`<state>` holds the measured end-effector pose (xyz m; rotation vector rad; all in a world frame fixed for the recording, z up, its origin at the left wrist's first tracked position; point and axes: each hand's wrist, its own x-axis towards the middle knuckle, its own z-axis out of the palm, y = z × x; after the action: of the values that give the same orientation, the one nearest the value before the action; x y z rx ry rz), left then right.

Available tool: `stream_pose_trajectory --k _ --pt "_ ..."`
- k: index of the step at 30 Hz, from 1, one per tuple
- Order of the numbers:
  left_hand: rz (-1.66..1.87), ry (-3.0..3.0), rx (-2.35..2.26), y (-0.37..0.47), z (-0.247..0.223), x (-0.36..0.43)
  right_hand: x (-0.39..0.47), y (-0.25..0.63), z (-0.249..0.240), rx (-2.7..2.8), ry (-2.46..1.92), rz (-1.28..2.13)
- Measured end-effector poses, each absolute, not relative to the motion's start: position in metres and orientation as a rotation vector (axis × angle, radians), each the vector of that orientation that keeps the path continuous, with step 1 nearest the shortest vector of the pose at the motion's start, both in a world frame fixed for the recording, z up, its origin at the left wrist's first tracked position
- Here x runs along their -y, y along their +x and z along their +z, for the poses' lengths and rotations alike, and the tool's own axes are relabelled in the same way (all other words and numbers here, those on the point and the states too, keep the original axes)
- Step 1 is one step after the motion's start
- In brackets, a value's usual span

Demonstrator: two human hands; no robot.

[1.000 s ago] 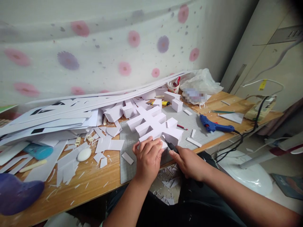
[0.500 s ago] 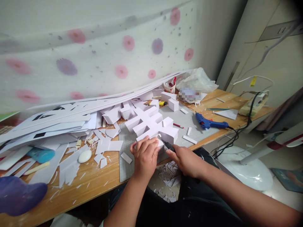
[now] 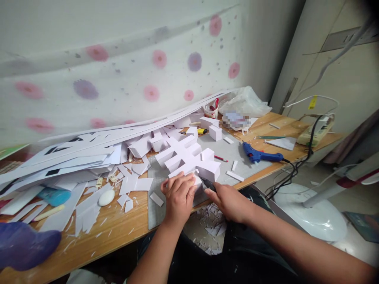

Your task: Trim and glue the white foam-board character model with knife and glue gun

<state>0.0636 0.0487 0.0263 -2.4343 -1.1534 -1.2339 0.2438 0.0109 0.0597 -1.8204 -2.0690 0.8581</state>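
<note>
My left hand [image 3: 179,195] is closed over the near end of a white card model [image 3: 187,153], its fingers bent together on the top. The model has several boxy arms sticking out at its sides and lies on a grey cutting mat [image 3: 158,217]. In my right hand [image 3: 229,201] is a dark-handled craft knife [image 3: 209,184], angled toward the model's near right side. Its blade tip cannot be made out clearly. A small curled white strip stands by my left fingertips, close to the tool.
A blue glue gun [image 3: 260,154] with a black cord lies at the mat's right edge. Near it are a red pencil [image 3: 220,158] and white offcuts. Left of the mat are card scraps [image 3: 136,182], a white oval object [image 3: 106,198] and stacked sheets [image 3: 79,157].
The knife and my right hand have shifted slightly down and left in view, staying beside the model. My left hand keeps its hold; the whole view has shifted slightly.
</note>
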Motion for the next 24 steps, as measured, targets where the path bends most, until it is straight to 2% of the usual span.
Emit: stream_pose_trajectory --k 3,8,14,24 --pt "-1.223 -2.443 1.133 0.063 0.026 -0.049 -0.018 0.244 0.057 2.045 -1.784 0.869" --pt "-1.209 -2.429 1.163 0.064 0.029 -0.047 -0.018 0.248 0.044 1.806 -1.601 1.279" --pt "-1.194 -2.440 1.146 0.063 0.029 -0.047 -0.001 0.261 0.036 1.589 -1.416 1.463" --pt "-1.113 -2.517 1.204 0.062 0.039 -0.042 0.005 0.285 0.037 1.697 -1.320 1.319"
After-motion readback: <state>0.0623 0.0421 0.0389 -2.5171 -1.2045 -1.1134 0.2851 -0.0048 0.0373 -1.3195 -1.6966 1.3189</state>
